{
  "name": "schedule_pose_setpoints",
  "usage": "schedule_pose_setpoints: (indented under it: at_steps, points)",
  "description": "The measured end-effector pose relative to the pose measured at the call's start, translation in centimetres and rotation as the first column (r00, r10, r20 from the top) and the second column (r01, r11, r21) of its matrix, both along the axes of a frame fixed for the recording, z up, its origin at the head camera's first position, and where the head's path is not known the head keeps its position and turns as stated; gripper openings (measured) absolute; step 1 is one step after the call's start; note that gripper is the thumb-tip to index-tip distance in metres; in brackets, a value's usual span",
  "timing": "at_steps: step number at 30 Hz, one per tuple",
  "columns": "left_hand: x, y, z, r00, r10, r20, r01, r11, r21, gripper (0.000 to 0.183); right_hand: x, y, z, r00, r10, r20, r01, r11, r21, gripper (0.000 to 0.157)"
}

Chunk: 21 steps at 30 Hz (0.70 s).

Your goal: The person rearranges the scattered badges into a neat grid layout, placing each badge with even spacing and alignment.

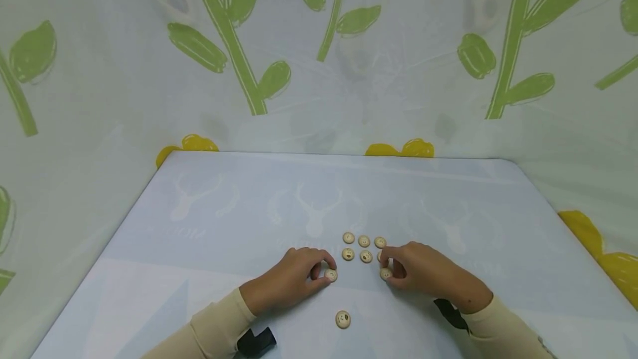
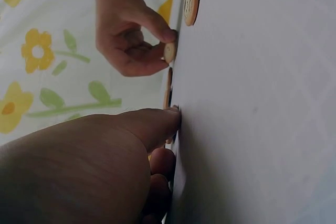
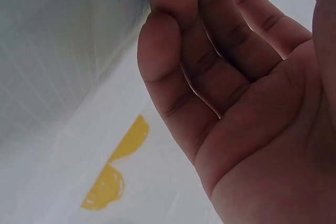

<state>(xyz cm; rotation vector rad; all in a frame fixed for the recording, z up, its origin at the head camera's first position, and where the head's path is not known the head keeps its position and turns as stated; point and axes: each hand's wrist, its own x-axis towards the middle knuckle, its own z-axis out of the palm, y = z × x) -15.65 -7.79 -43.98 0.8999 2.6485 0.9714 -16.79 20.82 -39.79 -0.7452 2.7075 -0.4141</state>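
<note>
In the head view my left hand (image 1: 291,278) pinches a small round wooden disc (image 1: 331,275) between thumb and index finger, low over the table. On the other side my right hand (image 1: 431,273) grips a similar disc (image 1: 386,273) the same way; the left wrist view shows this disc (image 2: 169,52) tilted at the fingertips. Between and beyond the hands, pale discs (image 1: 366,256) with dark markings lie in two short rows, the nearer right one partly covered by my right fingers. Closer to me lies a single disc (image 1: 343,319). My right hand (image 3: 247,103) hides its disc in the right wrist view.
A pale table (image 1: 224,204) with faint deer-head prints lies under both hands. Behind it hangs a white cloth (image 1: 399,87) with green leaves and yellow flowers. Black straps or mounts sit at the left wrist (image 1: 256,342) and right wrist (image 1: 451,313).
</note>
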Motion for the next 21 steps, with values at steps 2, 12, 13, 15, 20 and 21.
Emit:
schedule_pose_setpoints:
  at_steps: [2, 12, 13, 15, 20, 21]
  points:
    - [0.00, 0.00, 0.00, 1.000, -0.001, -0.003, 0.001, 1.000, -0.003, 0.015, -0.04, 0.02, -0.10, 1.000, 0.007, -0.005, -0.007, 1.000, 0.000, 0.017]
    - [0.02, 0.07, 0.02, 1.000, 0.001, 0.004, -0.001, 1.000, 0.001, 0.015, -0.08, 0.23, -0.41, 0.999, 0.040, -0.019, -0.040, 0.998, -0.039, 0.017]
    - [0.01, 0.07, 0.00, 1.000, 0.001, 0.003, -0.001, 1.000, 0.002, 0.015, -0.08, 0.23, -0.42, 0.999, 0.041, -0.022, -0.041, 0.998, -0.040, 0.016]
    - [0.01, 0.08, -0.04, 1.000, 0.003, 0.000, -0.003, 1.000, 0.004, 0.015, -0.08, 0.22, -0.41, 0.999, 0.038, -0.025, -0.039, 0.998, -0.042, 0.017]
    - [-0.03, 0.07, -0.08, 1.000, 0.005, 0.008, -0.005, 1.000, 0.006, 0.015, -0.04, 0.16, -0.27, 1.000, 0.030, -0.009, -0.030, 0.999, -0.046, 0.018]
    - [-0.06, 0.06, -0.06, 1.000, 0.004, 0.008, -0.004, 1.000, 0.004, 0.015, -0.05, 0.17, -0.25, 1.000, 0.029, -0.006, -0.029, 0.998, -0.047, 0.019]
